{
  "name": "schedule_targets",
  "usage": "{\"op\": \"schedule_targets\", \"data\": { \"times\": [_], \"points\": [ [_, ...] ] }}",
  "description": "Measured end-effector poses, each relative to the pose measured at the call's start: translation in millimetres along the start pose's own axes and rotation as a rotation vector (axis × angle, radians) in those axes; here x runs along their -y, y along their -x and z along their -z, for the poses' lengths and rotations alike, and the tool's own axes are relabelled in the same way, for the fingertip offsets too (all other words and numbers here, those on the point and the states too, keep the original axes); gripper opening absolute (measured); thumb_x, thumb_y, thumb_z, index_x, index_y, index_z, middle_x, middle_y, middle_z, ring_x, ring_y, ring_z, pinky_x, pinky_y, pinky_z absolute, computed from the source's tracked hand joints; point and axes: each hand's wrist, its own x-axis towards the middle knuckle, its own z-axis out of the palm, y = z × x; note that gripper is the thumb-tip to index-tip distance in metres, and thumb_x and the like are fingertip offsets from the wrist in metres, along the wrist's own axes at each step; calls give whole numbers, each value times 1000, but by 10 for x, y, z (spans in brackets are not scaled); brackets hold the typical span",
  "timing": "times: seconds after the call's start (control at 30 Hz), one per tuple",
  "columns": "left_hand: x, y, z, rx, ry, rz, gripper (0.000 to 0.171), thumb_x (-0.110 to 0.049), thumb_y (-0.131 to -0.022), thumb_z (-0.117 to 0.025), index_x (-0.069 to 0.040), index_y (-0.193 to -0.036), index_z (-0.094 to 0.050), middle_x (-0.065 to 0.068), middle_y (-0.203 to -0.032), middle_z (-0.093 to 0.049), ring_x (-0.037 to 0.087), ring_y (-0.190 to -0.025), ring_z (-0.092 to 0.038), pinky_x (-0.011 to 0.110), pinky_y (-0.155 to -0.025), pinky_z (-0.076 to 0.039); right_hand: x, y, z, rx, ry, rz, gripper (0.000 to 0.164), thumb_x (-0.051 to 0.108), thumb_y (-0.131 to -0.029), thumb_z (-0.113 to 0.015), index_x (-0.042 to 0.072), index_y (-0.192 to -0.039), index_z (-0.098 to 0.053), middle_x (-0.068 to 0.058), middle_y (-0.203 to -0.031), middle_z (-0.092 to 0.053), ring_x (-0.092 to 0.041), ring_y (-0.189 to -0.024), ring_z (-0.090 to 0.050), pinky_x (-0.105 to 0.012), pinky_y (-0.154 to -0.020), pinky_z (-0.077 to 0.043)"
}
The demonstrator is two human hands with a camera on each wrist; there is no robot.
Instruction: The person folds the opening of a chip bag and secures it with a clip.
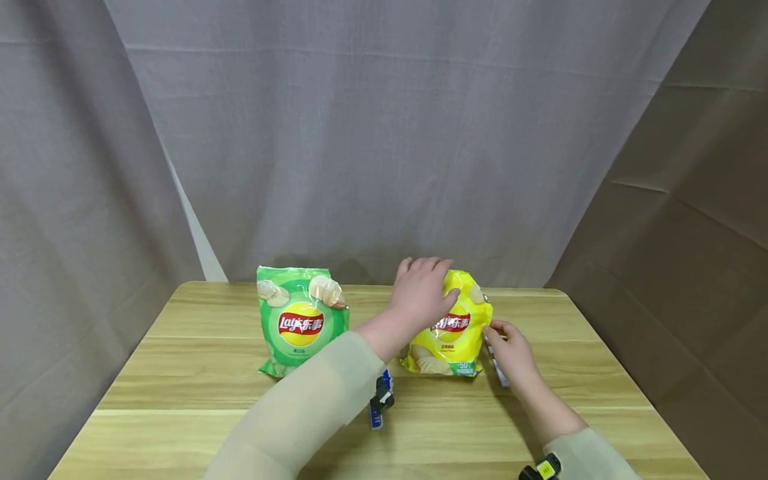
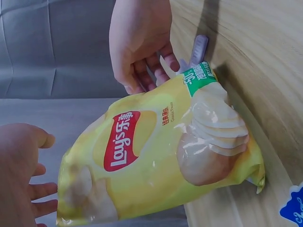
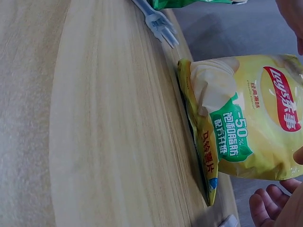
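A yellow Lay's chip bag [image 1: 462,333] stands upright on the wooden table. My left hand [image 1: 423,290] is at its upper left corner, fingers fairly straight at the top edge; in the left wrist view the thumb is apart from the bag. At the bag's right edge, my right hand [image 1: 510,350] pinches the side; in the right wrist view the thumb lies over the front and the other fingers are curled beside the edge. A pale, narrow piece [image 1: 500,373] lies behind that hand, partly hidden.
To the left stands a green Lay's bag [image 1: 300,347]. A blue piece with white lettering [image 1: 376,418] lies under my left wrist's camera. The right wrist view shows a pale blue fork-shaped piece [image 3: 158,23] by the green bag. Grey cloth [image 1: 384,133] hangs behind the table.
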Motion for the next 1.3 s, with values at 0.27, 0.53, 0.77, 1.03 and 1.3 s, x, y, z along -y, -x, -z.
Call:
{"op": "schedule_targets", "data": {
  "times": [0.27, 0.53, 0.77, 1.03, 1.3],
  "points": [
    [-46, -74, -6, 48, -15, 23, 55, -51, -98, -53, -23, -144, -49, -4, -140, -56, 20, -128, -50, 48, -115, -24, -21, -36, -17, -2, -17, -6, 45, 29, -104, -46, -4, -135, -50, -24, -127, -54, -37, -112, -56, -37, -84, -53],
    [-85, -124, 12, 58, -24, 52, 47, -47, -97, -57, -23, -137, -56, -6, -132, -61, 18, -120, -54, 45, -111, -28, -41, -65, -16, -6, -9, 13, 34, 23, -104, -46, -5, -121, -57, -24, -112, -59, -35, -100, -58, -38, -79, -53],
    [-108, -163, 18, 81, -29, 73, 38, -46, -97, -58, -25, -129, -64, -7, -124, -65, 17, -113, -57, 44, -110, -30, -49, -75, -13, 1, -7, 21, 30, 21, -104, -46, -4, -116, -58, -21, -105, -61, -31, -92, -58, -33, -75, -52],
    [-107, -191, 22, 81, -54, 66, 29, -42, -100, -57, -29, -123, -68, -10, -117, -68, 14, -104, -59, 41, -105, -35, -95, -89, -7, 21, -27, 47, 32, 21, -105, -46, -5, -118, -58, -18, -104, -61, -31, -96, -57, -36, -79, -53],
    [-94, -196, 27, 64, -47, 63, 25, -40, -100, -58, -30, -119, -70, -12, -112, -69, 13, -100, -60, 40, -100, -38, -174, -139, 28, 47, -43, 71, 31, 19, -106, -47, -6, -119, -59, -18, -107, -63, -33, -102, -57, -40, -84, -55]
  ]
}}
